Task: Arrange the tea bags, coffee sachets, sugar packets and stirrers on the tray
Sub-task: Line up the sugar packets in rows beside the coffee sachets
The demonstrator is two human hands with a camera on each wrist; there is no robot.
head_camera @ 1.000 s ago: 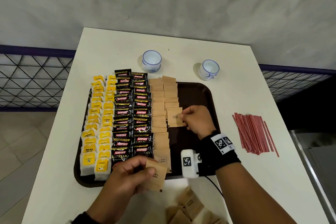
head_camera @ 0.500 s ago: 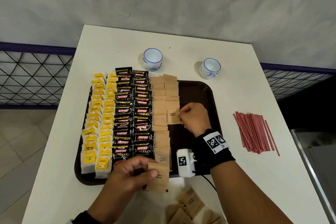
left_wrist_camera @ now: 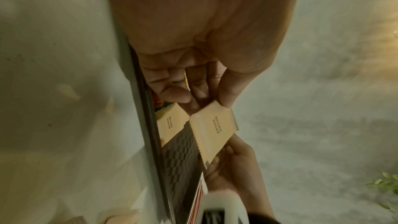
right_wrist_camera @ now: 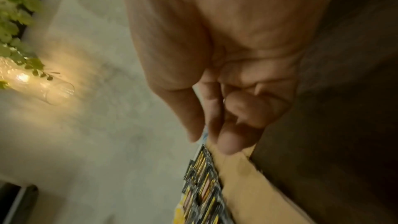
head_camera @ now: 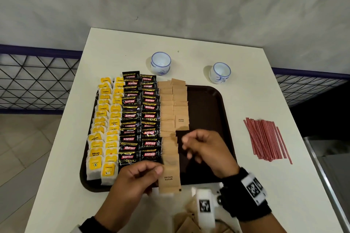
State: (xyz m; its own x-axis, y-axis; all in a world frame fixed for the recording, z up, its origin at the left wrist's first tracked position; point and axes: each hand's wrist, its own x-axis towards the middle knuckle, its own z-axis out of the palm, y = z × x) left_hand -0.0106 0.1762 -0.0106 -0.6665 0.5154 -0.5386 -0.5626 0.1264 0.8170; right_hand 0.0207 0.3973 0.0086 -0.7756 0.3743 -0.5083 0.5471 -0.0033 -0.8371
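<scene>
A dark brown tray (head_camera: 208,100) holds rows of yellow tea bags (head_camera: 106,119), black coffee sachets (head_camera: 141,117) and brown sugar packets (head_camera: 173,108). My left hand (head_camera: 140,176) pinches one brown sugar packet (head_camera: 169,178) (left_wrist_camera: 212,132) by its edge at the tray's near rim. My right hand (head_camera: 204,149) hovers over the bare middle of the tray with loosely bent fingers (right_wrist_camera: 226,135) and nothing in it, just right of the sugar rows. Red stirrers (head_camera: 267,138) lie in a bundle on the table to the right of the tray.
Two small white cups with blue rims (head_camera: 160,63) (head_camera: 220,72) stand behind the tray. More loose sugar packets (head_camera: 187,219) lie at the table's near edge. A metal mesh railing (head_camera: 37,81) runs along the left side.
My right hand has let go of the packet it set in the second sugar row and drawn back toward me. My left hand has brought its packet slightly right, up to the tray's near rim.
</scene>
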